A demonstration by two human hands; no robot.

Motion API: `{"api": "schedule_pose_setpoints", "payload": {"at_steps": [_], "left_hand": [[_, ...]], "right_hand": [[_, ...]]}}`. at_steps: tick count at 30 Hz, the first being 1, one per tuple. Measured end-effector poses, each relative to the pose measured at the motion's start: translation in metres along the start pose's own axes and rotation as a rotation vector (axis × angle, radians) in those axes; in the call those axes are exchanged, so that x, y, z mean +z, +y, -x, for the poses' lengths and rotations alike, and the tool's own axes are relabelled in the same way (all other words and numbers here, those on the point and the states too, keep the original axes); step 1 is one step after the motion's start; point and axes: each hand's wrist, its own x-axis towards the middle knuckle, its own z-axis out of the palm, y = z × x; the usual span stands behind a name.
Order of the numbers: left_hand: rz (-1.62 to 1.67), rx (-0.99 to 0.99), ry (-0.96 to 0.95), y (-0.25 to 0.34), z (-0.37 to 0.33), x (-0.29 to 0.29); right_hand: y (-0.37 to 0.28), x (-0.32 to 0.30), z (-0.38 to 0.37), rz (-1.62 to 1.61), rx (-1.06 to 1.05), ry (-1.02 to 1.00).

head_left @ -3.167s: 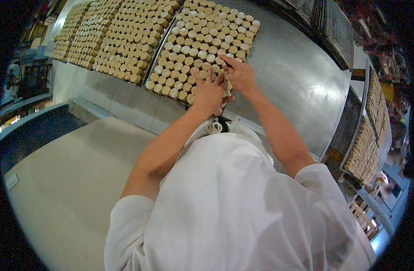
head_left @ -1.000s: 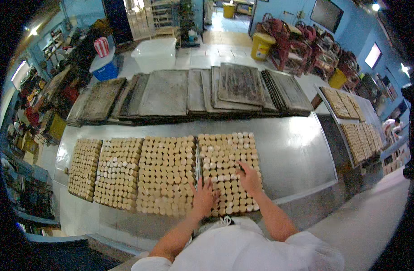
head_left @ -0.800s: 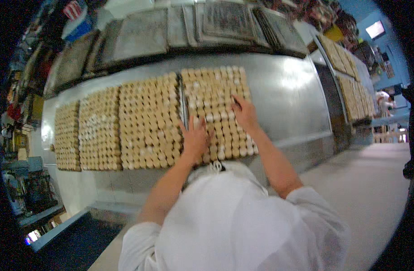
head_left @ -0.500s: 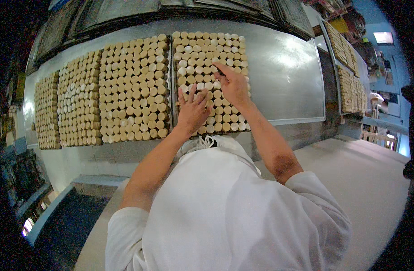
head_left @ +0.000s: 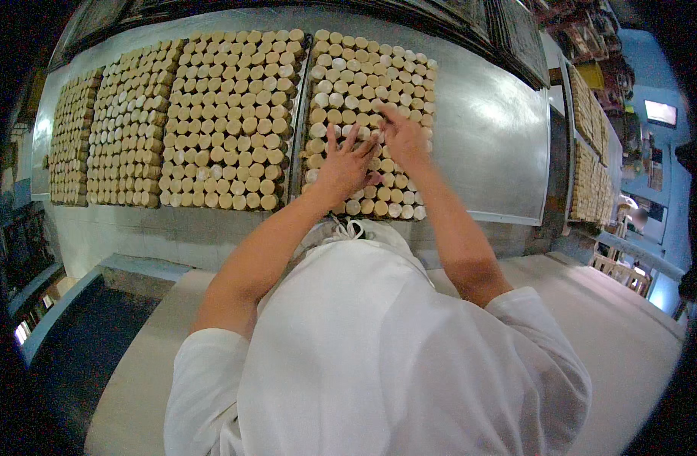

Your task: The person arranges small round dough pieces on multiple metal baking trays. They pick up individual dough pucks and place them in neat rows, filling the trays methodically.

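Many small round pale dough pieces (head_left: 405, 199) stand in tight rows on a dark tray (head_left: 306, 99) in front of me; some have whiter tops. My left hand (head_left: 347, 169) rests over the middle-left of these rows, its fingers spread and touching the tops. Beside it, my right hand (head_left: 406, 143) reaches over the right half. Its index finger is stretched out onto a piece, with the thumb apart and nothing visible between them. The pieces under both palms are hidden.
To the left, more batches of dough pieces (head_left: 219, 121) lie side by side on the metal table (head_left: 489, 152). Stacked dark trays (head_left: 439, 23) line the far edge. Further filled trays (head_left: 589, 163) stand beyond the table at right. A pale surface (head_left: 561, 334) lies behind me at right.
My view has shifted slightly, so the trays sit higher in it. Both hands remain over the same tray; my left hand has moved a little rightward over the pieces, closer to my right.
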Motion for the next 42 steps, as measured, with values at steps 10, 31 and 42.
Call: {"api": "schedule_pose_setpoints", "payload": {"at_steps": [10,31,42], "left_hand": [[-0.05,-0.167,0.067,0.008,0.006,0.0],[-0.089,-0.297,0.011,-0.016,0.057,0.002],[-0.091,-0.431,-0.045,-0.03,0.055,-0.011]], "right_hand": [[-0.04,-0.031,-0.025,-0.18,-0.019,0.063],[-0.088,0.041,-0.007,-0.201,-0.092,-0.056],[-0.1,0.059,-0.026,-0.179,-0.118,-0.045]]}}
